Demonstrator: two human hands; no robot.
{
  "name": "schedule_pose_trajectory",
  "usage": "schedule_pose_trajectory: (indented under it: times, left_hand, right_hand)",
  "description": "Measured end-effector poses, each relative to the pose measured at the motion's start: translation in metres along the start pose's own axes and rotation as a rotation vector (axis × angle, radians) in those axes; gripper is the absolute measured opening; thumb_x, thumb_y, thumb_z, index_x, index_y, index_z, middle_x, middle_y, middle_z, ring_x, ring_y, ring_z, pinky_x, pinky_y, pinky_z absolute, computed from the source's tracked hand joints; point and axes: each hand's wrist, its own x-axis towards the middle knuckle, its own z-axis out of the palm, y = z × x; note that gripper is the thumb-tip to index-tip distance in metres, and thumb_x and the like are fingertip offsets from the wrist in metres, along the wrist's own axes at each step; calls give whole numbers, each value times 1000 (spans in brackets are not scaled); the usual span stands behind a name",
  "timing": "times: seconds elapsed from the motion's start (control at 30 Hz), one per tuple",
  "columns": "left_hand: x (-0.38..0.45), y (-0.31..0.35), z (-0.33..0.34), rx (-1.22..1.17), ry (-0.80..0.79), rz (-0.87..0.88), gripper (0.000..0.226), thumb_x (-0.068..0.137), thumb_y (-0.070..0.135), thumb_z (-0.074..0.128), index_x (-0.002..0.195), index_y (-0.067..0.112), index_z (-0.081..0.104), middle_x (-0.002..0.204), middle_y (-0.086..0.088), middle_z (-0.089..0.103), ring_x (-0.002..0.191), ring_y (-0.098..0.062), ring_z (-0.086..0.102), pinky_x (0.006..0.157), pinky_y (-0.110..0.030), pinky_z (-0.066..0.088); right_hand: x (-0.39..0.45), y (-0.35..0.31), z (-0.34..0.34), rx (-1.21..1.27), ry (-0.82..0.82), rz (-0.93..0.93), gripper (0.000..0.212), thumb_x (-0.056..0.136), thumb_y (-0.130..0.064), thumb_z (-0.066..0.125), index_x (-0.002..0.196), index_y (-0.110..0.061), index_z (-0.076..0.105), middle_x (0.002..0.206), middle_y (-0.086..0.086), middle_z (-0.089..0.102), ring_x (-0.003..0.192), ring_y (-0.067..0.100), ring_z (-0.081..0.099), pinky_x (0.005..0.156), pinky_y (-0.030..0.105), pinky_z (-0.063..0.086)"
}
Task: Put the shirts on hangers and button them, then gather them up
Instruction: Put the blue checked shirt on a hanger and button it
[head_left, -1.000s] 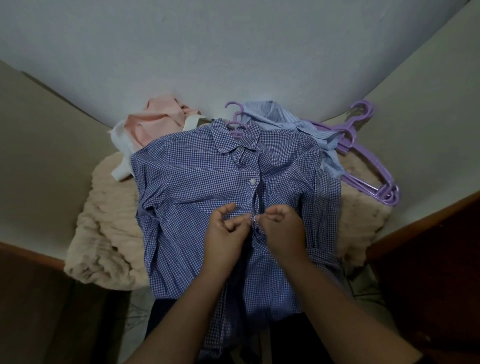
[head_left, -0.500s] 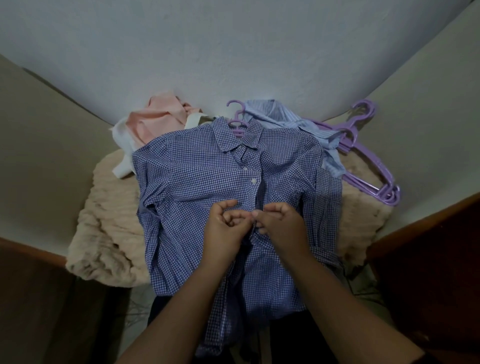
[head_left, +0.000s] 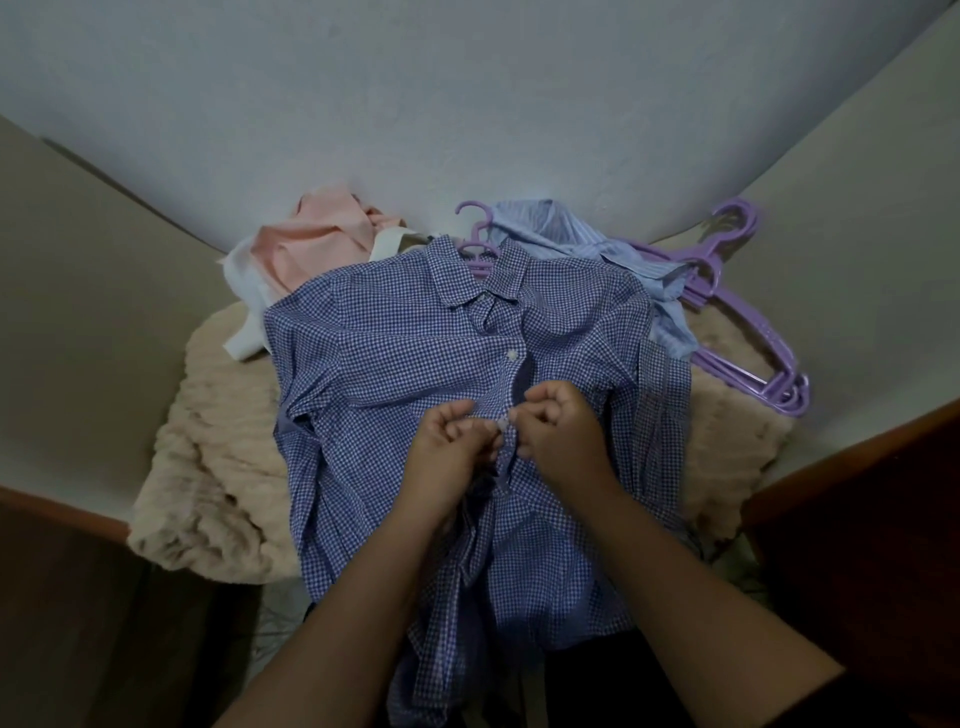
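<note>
Button (head_left: 503, 424) half-hidden between hands (head_left: 506, 434)

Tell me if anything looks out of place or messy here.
Nothing is damaged or spilled. The pink shirt and striped shirt lie crumpled behind the checked shirt, not on hangers. Spare hangers are piled at the right.
</note>
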Motion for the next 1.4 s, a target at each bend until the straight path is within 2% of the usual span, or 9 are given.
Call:
schedule_pose_trajectory:
  times: [0.1, 0.23, 0.43, 0.67, 0.83, 1.0, 1.2, 1.3, 1.4]
  left_hand:
    - [13, 5, -1, 110, 9, 93, 20, 92, 7, 60, 104, 22, 52, 83, 4, 66, 81, -13, 62, 81, -36, 52]
    - [41, 18, 1, 218, -20, 163, 22, 96, 8, 51, 113, 22, 50, 101, 9, 69, 84, -5, 61, 75, -23, 49]
    - [94, 38, 5, 320, -38, 217, 22, 99, 6, 44, 116, 20, 46, 108, 6, 66, 100, 0, 59, 82, -9, 45]
    - [95, 19, 5, 396, 5, 254, 26, 96, 6, 50, 118, 21, 50, 109, 11, 66, 107, -1, 60, 94, -22, 46]
    - [59, -5, 12, 344, 165, 331, 24, 92, 7, 57, 108, 25, 55, 102, 7, 67, 92, 2, 63, 81, -14, 49]
    - [45, -27, 18, 399, 95, 216, 34, 85, 10, 69, 113, 22, 53, 100, 5, 65, 93, -6, 63, 82, -18, 50]
    - [43, -19, 16, 512, 171, 196, 21, 91, 11, 61, 109, 15, 51, 76, 2, 61, 63, -8, 55, 54, -15, 43]
    - [34, -18, 11, 491, 119, 201, 26, 90, 8, 60, 112, 13, 49, 81, -2, 62, 68, -11, 56, 62, -23, 45]
    - [28, -20, 13, 456, 99, 187, 35, 85, 3, 66, 110, 17, 45, 96, 0, 63, 86, -8, 60, 74, -16, 48]
  right_hand:
    - [21, -17, 0, 89, -30, 50, 18, 90, -5, 57, 91, -19, 46, 80, 4, 57, 60, 12, 54, 53, 30, 53]
    - [56, -43, 2, 162, -54, 115, 17, 91, -4, 55, 89, -18, 46, 80, 3, 55, 57, 13, 50, 56, 33, 53]
    - [108, -52, 7, 143, 6, 93, 18, 84, -4, 66, 86, -14, 52, 73, 3, 57, 54, 9, 50, 41, 12, 39]
    - [116, -37, 2, 83, -10, 136, 10, 87, -7, 62, 93, -12, 57, 79, 3, 61, 61, 10, 54, 46, 17, 43]
    - [89, -17, -16, 65, -10, 141, 18, 88, -4, 57, 101, -16, 53, 98, -6, 64, 93, 11, 61, 82, 30, 51]
    - [55, -2, -32, 18, 35, 227, 21, 85, -3, 59, 98, -19, 54, 99, 1, 63, 87, 14, 60, 81, 31, 50]
    - [32, -5, -37, -53, 2, 260, 28, 84, -2, 63, 110, -11, 55, 89, 4, 64, 81, 20, 60, 73, 36, 53]
    - [25, -10, -32, -46, -23, 247, 33, 82, -5, 66, 113, -12, 56, 92, 3, 63, 85, 18, 62, 71, 34, 52]
    - [20, -13, -27, 49, 3, 241, 32, 83, -4, 67, 112, -9, 56, 95, 4, 63, 87, 18, 61, 74, 30, 49]
